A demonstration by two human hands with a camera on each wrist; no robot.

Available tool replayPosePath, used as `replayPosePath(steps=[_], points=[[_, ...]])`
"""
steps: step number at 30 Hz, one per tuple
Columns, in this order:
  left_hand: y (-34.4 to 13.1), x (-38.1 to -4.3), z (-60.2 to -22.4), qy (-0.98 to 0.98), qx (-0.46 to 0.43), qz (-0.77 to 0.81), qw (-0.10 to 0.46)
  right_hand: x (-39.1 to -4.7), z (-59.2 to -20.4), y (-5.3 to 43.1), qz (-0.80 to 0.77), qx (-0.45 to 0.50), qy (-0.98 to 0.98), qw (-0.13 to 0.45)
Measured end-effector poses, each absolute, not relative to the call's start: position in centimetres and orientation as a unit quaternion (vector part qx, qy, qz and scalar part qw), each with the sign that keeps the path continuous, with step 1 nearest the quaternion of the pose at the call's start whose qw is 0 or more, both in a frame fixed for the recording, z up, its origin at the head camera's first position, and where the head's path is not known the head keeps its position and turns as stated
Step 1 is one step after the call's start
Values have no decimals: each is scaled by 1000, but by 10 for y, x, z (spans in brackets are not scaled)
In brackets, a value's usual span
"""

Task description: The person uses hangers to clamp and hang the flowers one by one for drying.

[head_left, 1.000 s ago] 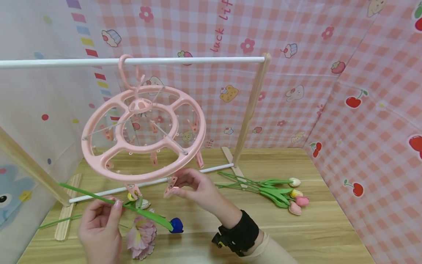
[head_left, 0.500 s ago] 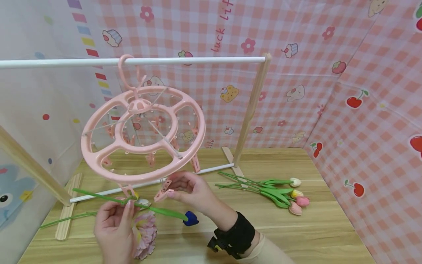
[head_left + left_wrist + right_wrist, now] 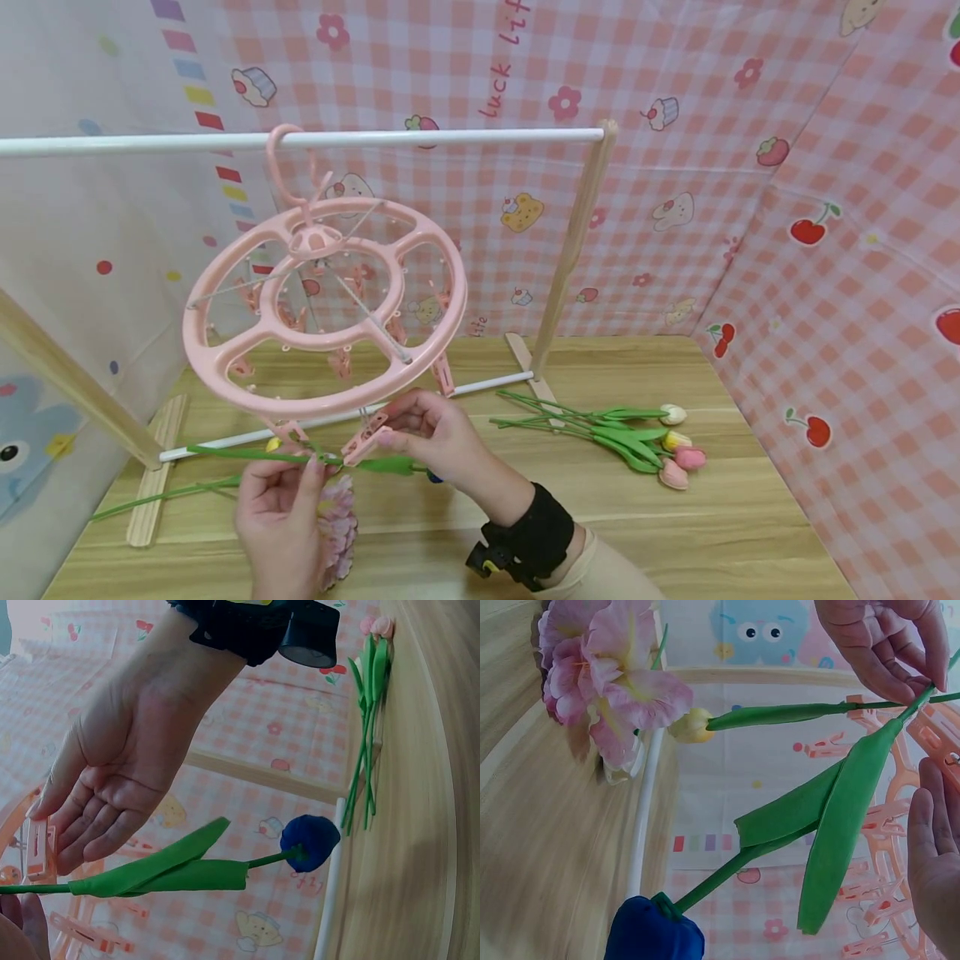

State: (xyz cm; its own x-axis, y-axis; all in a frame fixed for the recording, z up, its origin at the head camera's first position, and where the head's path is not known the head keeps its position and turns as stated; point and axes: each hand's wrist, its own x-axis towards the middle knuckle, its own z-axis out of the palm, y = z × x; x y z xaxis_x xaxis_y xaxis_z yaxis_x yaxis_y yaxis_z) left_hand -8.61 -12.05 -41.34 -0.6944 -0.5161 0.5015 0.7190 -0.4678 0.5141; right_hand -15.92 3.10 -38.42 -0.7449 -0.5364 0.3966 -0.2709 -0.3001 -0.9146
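My left hand [image 3: 281, 508] pinches the green stem of a blue tulip [image 3: 656, 930], whose bloom points down and to the right in the head view. My right hand [image 3: 435, 433] pinches a pink clothespin [image 3: 366, 437] hanging from the round pink clip hanger [image 3: 213, 362]. The clothespin's tip is at the tulip stem, close to my left fingertips; whether the stem lies between its jaws I cannot tell. A yellow tulip [image 3: 692, 726] hangs by its stem at a neighbouring clip. Behind my left hand is a pink-purple flower [image 3: 339, 533], partly covered.
The hanger hooks over a white rod [image 3: 450, 136] carried by wooden posts [image 3: 573, 250]. A lower white bar [image 3: 491, 383] crosses behind my hands. Several tulips [image 3: 630, 437] lie on the table at the right. More pink clips [image 3: 442, 375] dangle round the ring.
My left hand has moved right with the blue tulip, bringing its stem up to the clothespin. My right hand has shifted slightly left, and the clothespin has tilted towards the stem.
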Motion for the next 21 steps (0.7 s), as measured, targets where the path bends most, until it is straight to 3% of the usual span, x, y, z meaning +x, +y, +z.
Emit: replayPosePath(steps=[21], points=[[-116,-84,-402,-397,-122,-820,394,-164,-395,28,-727,-355,581,85]])
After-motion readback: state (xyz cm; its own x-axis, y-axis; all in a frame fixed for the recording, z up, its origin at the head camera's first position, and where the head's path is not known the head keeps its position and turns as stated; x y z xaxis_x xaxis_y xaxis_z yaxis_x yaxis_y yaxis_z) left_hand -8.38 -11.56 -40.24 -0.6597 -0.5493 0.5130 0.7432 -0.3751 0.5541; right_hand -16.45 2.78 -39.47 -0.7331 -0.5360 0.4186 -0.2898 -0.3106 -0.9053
